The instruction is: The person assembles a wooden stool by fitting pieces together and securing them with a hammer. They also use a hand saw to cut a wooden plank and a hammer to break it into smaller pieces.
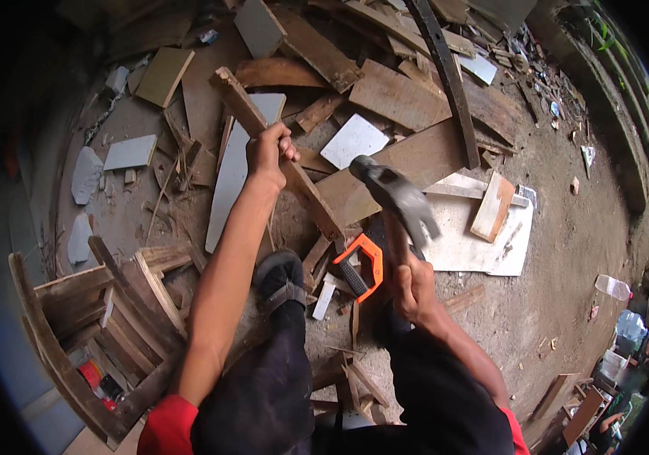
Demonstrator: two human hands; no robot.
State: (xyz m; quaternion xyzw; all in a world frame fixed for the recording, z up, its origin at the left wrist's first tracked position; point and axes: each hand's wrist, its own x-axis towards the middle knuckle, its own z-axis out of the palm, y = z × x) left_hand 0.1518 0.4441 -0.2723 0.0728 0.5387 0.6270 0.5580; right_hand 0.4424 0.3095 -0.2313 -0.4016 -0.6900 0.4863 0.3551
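Where the left hand (270, 155) clamps down: a long wooden batten (313, 201), slanting from upper left to lower right, fingers wrapped round it above its middle.
Claw hammer (395, 189): up on the batten's right, head clear of the wood, claw blurred.
Right hand (413, 287): locked round the hammer's handle, just right of the batten's lower end.
Orange-and-black tool handle (376, 265): right by that lower end; can't tell whether they touch, or make out a blade.
Black shoe (279, 277): planted below the batten, on its left.
Wide brown plank (423, 163): running off to the batten's right, beyond the hammer.
White panel (453, 254): farther right of the batten, a short board (493, 206) lying across it.
Slatted wooden frame (131, 288): well apart, down left of the batten.
State of play: plenty done, by the look of it, with boards strewn loose beyond the batten; the batten looks whole, and the frame, its pieces joined, seems the chunk left. Whether nails remain, can't tell.
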